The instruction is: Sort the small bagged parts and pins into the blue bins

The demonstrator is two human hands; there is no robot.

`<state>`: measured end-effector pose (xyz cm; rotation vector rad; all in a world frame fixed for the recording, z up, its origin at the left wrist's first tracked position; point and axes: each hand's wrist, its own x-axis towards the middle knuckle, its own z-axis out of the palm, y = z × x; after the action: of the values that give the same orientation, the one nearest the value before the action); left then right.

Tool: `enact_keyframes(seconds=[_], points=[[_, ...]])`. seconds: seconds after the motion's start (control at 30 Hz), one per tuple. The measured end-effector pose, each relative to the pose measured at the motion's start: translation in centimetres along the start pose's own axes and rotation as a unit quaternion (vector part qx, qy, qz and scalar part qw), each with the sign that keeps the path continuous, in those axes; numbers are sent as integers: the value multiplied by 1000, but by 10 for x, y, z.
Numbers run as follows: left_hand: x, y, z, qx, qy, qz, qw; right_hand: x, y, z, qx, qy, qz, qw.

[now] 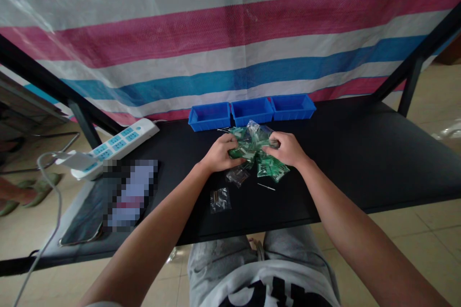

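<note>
A heap of small clear bags holding green circuit boards (268, 168) lies on the black table (360, 158), just in front of the blue bins. My left hand (220, 152) is closed on the heap's left side. My right hand (286, 148) grips its right side, fingers curled into the plastic. Both hands press the bags together from either side. Two small clear bags of dark parts (220, 199) lie loose on the table nearer to me, and a thin metal pin (266, 186) lies beside the heap.
Three blue plastic bins (252, 110) stand in a row at the back of the table. A white power strip (115, 146) and a phone (108, 206) lie at the left. A striped tarpaulin (230, 33) hangs behind. Another person's feet in sandals (21, 194) show at far left.
</note>
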<state>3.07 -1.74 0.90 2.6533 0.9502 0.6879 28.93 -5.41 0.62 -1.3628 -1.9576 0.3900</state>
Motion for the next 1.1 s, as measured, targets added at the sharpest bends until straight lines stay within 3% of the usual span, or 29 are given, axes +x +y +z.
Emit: enact_keyframes(seconds=[0.17,0.33,0.47,0.57,0.63,0.73,0.87,0.97,1.1], points=[[-20,1,-21,1,-29,-10,1000,1,18,0,5,70,37,997],[-53,21,-35,34,-25,-56,998,2,23,-4,-14,105,48,993],[-92,41,-33,92,-126,-12,988,2,25,-14,-34,106,111,988],[-105,48,-23,137,-131,-42,981,3,25,-12,10,94,180,979],[-99,49,-15,161,-107,-83,978,5,21,-5,90,99,187,973],[-72,51,-5,164,-86,-121,975,10,12,7,209,123,123,962],[-35,53,2,152,-96,-138,974,12,9,11,253,166,49,952],[-20,50,-3,142,-104,-123,977,11,16,6,218,232,93,943],[-7,37,-25,69,-191,-62,977,11,23,-8,109,245,178,947]])
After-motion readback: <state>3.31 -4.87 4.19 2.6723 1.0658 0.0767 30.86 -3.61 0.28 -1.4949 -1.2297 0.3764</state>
